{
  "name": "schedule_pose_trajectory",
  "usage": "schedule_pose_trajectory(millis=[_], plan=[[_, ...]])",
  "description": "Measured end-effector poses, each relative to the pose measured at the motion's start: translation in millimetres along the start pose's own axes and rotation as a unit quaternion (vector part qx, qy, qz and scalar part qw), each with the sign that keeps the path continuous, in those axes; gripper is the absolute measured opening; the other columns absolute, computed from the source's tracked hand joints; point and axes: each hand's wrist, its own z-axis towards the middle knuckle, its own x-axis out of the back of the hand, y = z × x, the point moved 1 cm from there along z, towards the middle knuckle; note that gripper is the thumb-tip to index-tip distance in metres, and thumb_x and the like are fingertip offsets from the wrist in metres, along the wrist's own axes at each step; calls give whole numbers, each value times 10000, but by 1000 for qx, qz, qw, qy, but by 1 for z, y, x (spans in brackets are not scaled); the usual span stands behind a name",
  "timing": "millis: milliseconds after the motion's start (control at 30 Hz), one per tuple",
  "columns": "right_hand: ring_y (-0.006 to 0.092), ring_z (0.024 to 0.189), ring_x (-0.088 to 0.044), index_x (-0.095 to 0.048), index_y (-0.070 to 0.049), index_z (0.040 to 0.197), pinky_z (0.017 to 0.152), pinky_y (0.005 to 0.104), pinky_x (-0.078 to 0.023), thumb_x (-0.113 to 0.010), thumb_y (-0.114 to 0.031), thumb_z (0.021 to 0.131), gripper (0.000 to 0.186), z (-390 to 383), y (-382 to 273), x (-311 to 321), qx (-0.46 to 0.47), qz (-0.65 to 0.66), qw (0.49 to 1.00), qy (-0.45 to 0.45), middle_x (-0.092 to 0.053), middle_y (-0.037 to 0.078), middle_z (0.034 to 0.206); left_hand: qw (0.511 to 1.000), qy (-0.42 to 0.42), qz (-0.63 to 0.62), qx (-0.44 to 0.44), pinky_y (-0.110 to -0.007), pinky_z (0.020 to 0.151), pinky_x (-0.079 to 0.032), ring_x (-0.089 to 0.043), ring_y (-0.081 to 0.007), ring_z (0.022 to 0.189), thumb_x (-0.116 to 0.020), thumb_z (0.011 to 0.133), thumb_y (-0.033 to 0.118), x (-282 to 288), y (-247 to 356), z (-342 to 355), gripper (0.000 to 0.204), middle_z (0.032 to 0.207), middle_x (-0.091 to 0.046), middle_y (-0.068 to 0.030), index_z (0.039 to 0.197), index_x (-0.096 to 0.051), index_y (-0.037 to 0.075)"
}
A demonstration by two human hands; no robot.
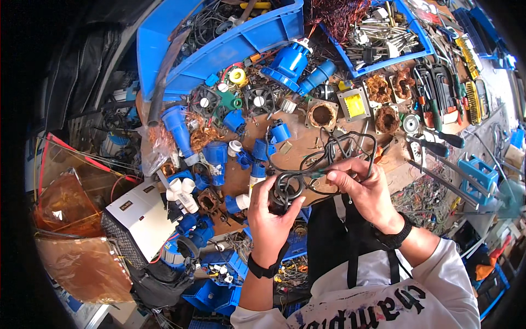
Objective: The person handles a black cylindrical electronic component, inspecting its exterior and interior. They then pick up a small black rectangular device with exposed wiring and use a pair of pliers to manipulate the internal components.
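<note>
In front of my body, above the near edge of the workbench, both hands are on a black cable. My left hand is curled round a dark bundle of looped black cable, thumb on one side and fingers on the other. Whether a solid part sits inside those loops, I cannot tell. To its right, my right hand pinches a stretch of cable between thumb and fingers. Loose loops of the cable spread over the bench just beyond both hands.
Blue plugs and sockets crowd the left of the bench. Square metal motor cores lie beyond my hands. Hand tools line the far right. Blue bins stand at the back. A white box sits left.
</note>
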Motion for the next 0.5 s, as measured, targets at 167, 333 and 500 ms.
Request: schedule_pose_trajectory(millis=[167, 333, 500], plan=[[41, 681, -519, -687, -11, 963, 628, 218, -424, -686, -137, 903, 140, 4, 9, 2, 5, 44, 999, 0, -639, -23, 765, 997, 0, -76, 2, -243, 656, -505, -622, -119, 788, -810, 715, 7, 0, 0, 0, 571, 1039, -630, -85, 1228, -558, 5], [54, 691, -550, -661, 0, 1030, 638, 226, -447, -672, -136, 913, 180, 4, 17, 2, -6, 40, 999, -7, -655, 2, 791, 990, -24, -118, 67, -190, 537, -419, -541, -54, 657, -769, 771, 12, 5, -4, -5, 490, 996, -632, -57, 1225, -583, 16], [75, 727, -596, -643, 11, 1069, 674, 237, -479, -651, -126, 926, 198, 1, 18, 3, -8, 32, 999, -14, -670, 26, 822, 998, -15, -58, 37, -201, 518, -427, -559, -46, 639, -663, 874, -8, 3, -6, -5, 348, 853, -668, -36, 1216, -597, 9]])
